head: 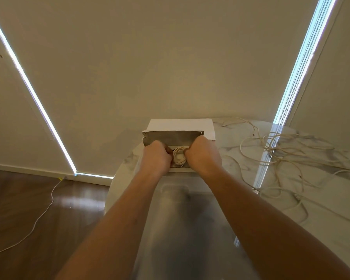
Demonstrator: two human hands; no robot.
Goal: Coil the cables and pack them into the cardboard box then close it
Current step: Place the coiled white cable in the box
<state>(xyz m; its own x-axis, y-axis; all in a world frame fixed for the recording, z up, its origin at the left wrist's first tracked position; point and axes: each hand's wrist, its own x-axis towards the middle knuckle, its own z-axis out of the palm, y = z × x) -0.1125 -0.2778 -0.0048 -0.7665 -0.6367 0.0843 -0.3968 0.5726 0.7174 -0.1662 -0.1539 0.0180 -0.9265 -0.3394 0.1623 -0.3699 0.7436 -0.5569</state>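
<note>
Forearms: reaching out over the worktop [240,156] from the near edge toward the far edge, side by side.
Left hand [156,158]: at the left end of the cardboard box [171,138], fingers curled down over the box's left side; whether pinching a flap or only pressing, cannot tell.
Right hand [203,155]: at the right end of the box, fingers curled in the same way over that side; exact hold hidden by the knuckles.
Coiled cable [179,156]: small pale loop lying inside the box, between the two hands, touching or nearly touching both.
Box: near the far edge of the worktop, toward its left side; top open, far wall or flap standing up, a white panel [180,125] behind it.
Loose cables [281,154]: pale tangle spread over the right part of the worktop, well apart from the box, not yet coiled.
Handling, cables: likely light, soft, springy; coils apt to spring open, so best gathered around the whole loop, not by one strand.
Handling, box: likely light and thin-walled; flaps best taken at their edges, folded gently to avoid creasing.
Floor cable [42,211]: thin pale line on the wooden floor, left of the worktop.
</note>
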